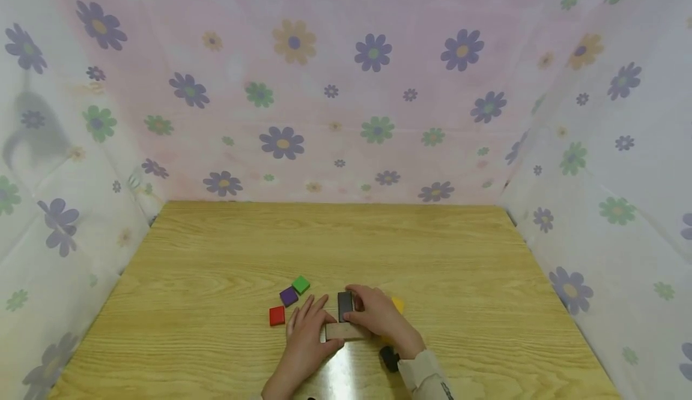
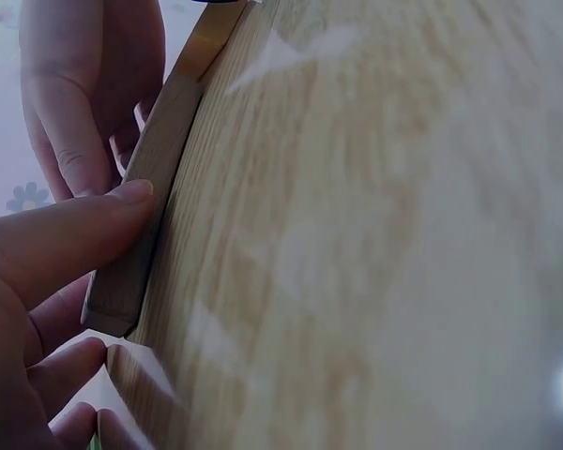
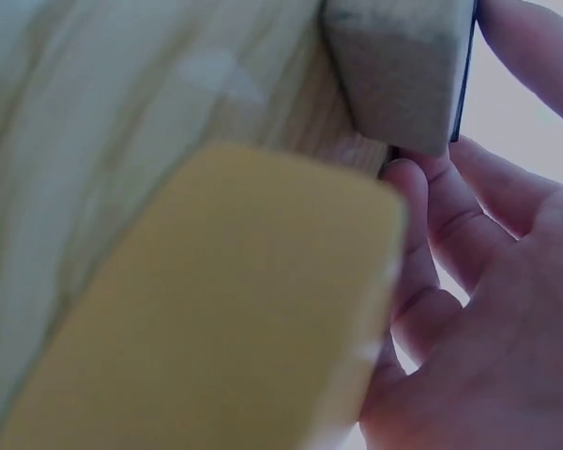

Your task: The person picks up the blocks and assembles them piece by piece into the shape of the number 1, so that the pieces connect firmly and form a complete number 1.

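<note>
A pale wooden block (image 1: 346, 331) lies crosswise on the table near the front. My left hand (image 1: 310, 335) grips its left end, thumb (image 2: 122, 211) on the near side and fingers at the far side. Beyond it a dark grey block (image 1: 345, 306) points away, its near end meeting the wooden block. My right hand (image 1: 378, 311) pinches that dark block, with the index finger at its far end and the thumb near its close end. A yellow block (image 3: 225, 300) sits beside the right hand, which partly hides it in the head view.
Left of the hands lie a red square block (image 1: 277, 315), a purple block (image 1: 289, 296) and a green block (image 1: 301, 284). A black device (image 1: 388, 358) is at the right wrist. Flower-patterned sheets (image 1: 335, 106) enclose the wood-grain table (image 1: 335, 232) at the back and both sides.
</note>
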Tool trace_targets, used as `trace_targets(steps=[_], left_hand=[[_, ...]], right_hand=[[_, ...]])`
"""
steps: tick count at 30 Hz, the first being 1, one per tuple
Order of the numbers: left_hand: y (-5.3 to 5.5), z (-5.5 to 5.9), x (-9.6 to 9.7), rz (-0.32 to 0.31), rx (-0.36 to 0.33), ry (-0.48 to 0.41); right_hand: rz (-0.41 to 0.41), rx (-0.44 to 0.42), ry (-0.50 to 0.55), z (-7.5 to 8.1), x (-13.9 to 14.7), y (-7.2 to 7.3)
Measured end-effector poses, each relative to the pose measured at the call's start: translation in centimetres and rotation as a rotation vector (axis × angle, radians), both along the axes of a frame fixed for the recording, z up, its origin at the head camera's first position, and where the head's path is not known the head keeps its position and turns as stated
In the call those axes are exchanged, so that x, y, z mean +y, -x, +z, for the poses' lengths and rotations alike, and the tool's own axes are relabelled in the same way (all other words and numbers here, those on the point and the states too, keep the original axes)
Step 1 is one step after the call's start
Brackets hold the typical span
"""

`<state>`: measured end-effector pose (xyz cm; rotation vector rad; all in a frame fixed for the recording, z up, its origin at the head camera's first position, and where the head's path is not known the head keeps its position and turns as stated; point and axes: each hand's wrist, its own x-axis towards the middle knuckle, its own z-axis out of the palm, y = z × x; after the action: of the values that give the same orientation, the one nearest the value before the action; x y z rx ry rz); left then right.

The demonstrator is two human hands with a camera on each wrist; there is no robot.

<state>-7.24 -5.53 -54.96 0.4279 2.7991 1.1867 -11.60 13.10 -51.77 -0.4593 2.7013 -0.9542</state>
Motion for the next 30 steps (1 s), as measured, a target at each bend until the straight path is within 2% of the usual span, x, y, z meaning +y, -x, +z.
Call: trace_targets(steps=[12,23,30], left_hand=[[0.10,-0.07,0.05,-0.007,0.033,0.007],[-0.05,-0.16,-0.42,-0.018,0.011,-0.036],[0.01,-0.17,-0.46,-0.028,0.016,-0.031]], right_hand=[[-0.017,-0.019,0.022,-0.04,0.10,0.05],[0.005,-0.029,0.071,-0.08,0.13,-0.02],[0.018,-0.021,0.041,-0.11,0.17,0.15]])
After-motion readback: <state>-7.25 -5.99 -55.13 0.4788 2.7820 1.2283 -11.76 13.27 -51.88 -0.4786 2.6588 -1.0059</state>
